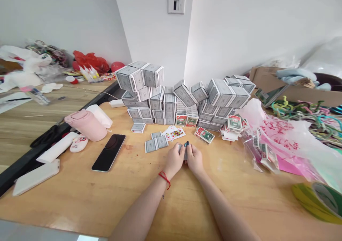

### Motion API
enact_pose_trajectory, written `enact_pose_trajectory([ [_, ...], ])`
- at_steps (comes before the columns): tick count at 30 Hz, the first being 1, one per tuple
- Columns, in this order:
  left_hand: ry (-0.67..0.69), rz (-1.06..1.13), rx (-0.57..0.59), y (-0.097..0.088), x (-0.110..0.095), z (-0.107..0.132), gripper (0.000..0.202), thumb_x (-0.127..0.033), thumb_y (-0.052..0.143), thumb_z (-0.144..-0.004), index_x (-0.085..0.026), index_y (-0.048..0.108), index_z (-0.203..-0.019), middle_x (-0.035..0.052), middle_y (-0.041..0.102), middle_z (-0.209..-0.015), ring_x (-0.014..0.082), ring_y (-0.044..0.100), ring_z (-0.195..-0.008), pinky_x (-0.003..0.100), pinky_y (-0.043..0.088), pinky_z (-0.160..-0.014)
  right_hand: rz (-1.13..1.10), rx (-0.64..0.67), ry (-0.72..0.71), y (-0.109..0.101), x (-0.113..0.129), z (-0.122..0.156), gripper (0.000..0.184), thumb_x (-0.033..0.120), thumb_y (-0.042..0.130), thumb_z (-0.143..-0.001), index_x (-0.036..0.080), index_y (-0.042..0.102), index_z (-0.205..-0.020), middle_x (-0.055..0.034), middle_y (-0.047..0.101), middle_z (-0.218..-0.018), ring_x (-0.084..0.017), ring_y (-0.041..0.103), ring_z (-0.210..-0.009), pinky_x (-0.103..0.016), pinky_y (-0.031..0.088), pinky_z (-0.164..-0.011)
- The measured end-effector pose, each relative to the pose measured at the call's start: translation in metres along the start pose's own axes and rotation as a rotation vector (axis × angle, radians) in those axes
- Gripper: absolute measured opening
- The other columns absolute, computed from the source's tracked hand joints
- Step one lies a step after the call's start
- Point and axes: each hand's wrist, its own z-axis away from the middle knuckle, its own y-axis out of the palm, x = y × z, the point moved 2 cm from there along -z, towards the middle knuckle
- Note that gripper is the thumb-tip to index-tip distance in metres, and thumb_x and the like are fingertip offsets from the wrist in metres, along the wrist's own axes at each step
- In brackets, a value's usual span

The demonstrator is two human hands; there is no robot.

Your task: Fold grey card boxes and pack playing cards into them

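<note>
One pack of playing cards (pixel 183 152) sits gripped between two hands: the left hand (pixel 174 160) and the right hand (pixel 194 159), both closed around it.

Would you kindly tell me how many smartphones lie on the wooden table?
1: a black smartphone left of the left hand. The pale slab further left may be another; I cannot tell.

Smooth wooden tabletop (pixel 80 201), paper card packets (pixel 169 103)
</note>
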Motion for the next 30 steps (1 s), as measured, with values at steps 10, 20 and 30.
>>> enact_pose_trajectory([
  [10, -0.078, 0.282, -0.108, 0.001, -0.007, 0.0, 0.034, -0.041, 0.047, -0.077, -0.017, 0.037, -0.056, -0.0046, 0.038, -0.052, 0.0073, 0.035, -0.05, 0.019, 0.027, -0.045, -0.006, -0.081, -0.064, 0.003, 0.008, 0.007, 0.046, 0.059, 0.037, -0.08, 0.018, 0.048, -0.061, 0.0028, 0.046, -0.047, -0.011, 0.045, -0.041, -0.021, 0.035, -0.038],
  [20, -0.288, 0.613, -0.107, 0.006, -0.008, 0.002, 0.036, -0.041, 0.054, -0.071, -0.019, 0.034, -0.052, -0.0075, 0.036, -0.041, 0.0061, 0.036, -0.032, 0.019, 0.026, -0.031, -0.268, 0.005, 0.066, 0.012, 0.011, 0.009, 0.044, 0.06, 0.044, -0.076, 0.019, 0.044, -0.06, 0.0065, 0.041, -0.036, -0.009, 0.038, -0.03, -0.02, 0.028, -0.03],
  [30, -0.339, 0.754, -0.034, 0.008, -0.006, 0.001, 0.043, -0.055, 0.046, -0.074, -0.019, 0.039, -0.051, -0.0062, 0.039, -0.033, 0.0086, 0.037, -0.024, 0.021, 0.024, -0.025, -0.254, 0.035, 0.041, 0.013, 0.017, 0.012, 0.048, 0.062, 0.038, -0.078, 0.02, 0.042, -0.055, 0.0063, 0.04, -0.03, -0.009, 0.039, -0.028, -0.02, 0.029, -0.03],
])
